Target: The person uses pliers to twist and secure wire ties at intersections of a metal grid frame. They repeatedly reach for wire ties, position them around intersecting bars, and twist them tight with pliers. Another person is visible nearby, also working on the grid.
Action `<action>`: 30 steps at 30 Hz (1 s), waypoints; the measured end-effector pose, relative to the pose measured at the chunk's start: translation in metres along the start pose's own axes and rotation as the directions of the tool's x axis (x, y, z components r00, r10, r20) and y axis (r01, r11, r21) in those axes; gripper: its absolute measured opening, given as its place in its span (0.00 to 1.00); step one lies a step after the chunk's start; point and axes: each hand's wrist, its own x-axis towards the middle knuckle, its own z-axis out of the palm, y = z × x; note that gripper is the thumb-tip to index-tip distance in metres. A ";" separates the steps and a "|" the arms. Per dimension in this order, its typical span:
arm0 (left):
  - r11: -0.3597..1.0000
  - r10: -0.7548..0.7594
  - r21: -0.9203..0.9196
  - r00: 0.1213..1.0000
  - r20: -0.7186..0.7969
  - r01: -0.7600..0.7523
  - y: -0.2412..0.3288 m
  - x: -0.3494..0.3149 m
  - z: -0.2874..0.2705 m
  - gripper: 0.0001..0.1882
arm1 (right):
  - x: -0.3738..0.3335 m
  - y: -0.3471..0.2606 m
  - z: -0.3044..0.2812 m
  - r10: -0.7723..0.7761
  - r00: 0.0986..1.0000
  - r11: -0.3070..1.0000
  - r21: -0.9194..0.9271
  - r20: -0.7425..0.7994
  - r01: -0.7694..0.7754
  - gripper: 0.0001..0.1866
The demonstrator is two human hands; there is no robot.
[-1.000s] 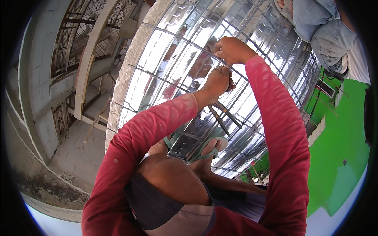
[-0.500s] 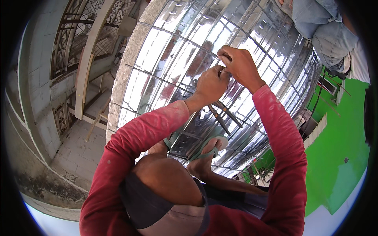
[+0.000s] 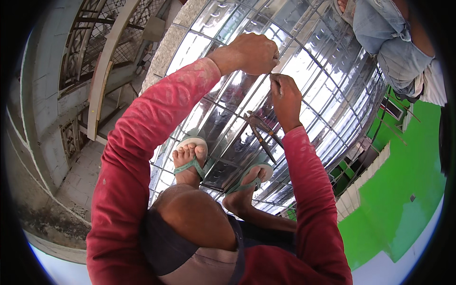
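Shiny metal sheets (image 3: pixel 225 126) lie under a grid of thin steel bars, the wire mesh (image 3: pixel 317 61), with rough concrete (image 3: pixel 164 52) along the left and a green wall (image 3: pixel 399 190) off to the right. Both hands are over the mesh, close together. Left hand (image 3: pixel 251 53) is curled up like a fist, back side up. Right hand (image 3: pixel 287 99) is just below it, thumb and fingers pinched together. I cannot tell if a thin wire is inside either one. Metal pincers (image 3: pixel 254 121) lie on the mesh, near the right hand, and no hand is on them.

To do this finger work well, I think one hand should hold firm while the other moves slowly. Sharp ends could poke bare fingers. Both sandals (image 3: pixel 194 164) should stay steady, because the bars may slip or bend.
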 end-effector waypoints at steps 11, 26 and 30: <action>0.881 0.204 0.364 0.936 0.286 -0.302 0.051 0.065 -0.052 0.12 | 0.060 -0.015 -0.044 -0.441 0.550 0.419 -0.379 0.709 0.825 0.13; 0.913 0.018 -0.337 0.847 -0.531 -0.231 -0.012 -0.010 0.000 0.14 | 0.040 -0.022 -0.030 0.634 0.548 0.287 0.493 0.545 -0.821 0.16; 0.952 0.166 -0.175 0.905 -0.392 -0.250 -0.029 -0.061 0.051 0.18 | -0.005 -0.068 -0.067 0.209 0.972 0.976 -0.037 -0.108 -0.214 0.19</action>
